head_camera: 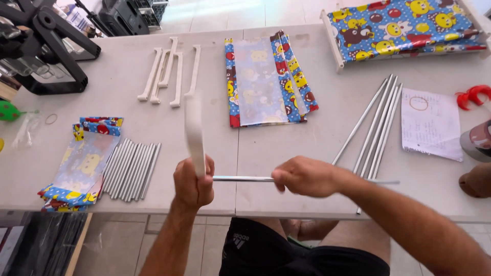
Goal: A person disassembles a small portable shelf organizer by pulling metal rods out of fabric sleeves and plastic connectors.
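A pale work table (327, 138) stands on a tiled floor, spread with parts for small fabric racks. At its near edge the left hand (193, 181) is clenched around the lower end of a white plastic bar (194, 130), holding it upright, a little blurred. The right hand (306, 176) pinches a thin metal rod (243, 179) lying level, with its left tip meeting the bar just at the left fist and its far end poking out past the wrist.

The rod looks to be going into the bar. To do that well, I'd say the bar should be held dead still, the rod kept square to it, and the push made straight along the rod, not at an angle, so it doesn't bend.

Just right of the hands lie more long rods (378, 122) fanned out beside a sheet of paper (429, 125). To the left sit short rods (130, 168) in a row against a folded bright cartoon cloth (84, 163). Farther back are spare white bars (171, 71), another folded cloth (266, 82), and a finished rack (404, 28) at the far right corner.
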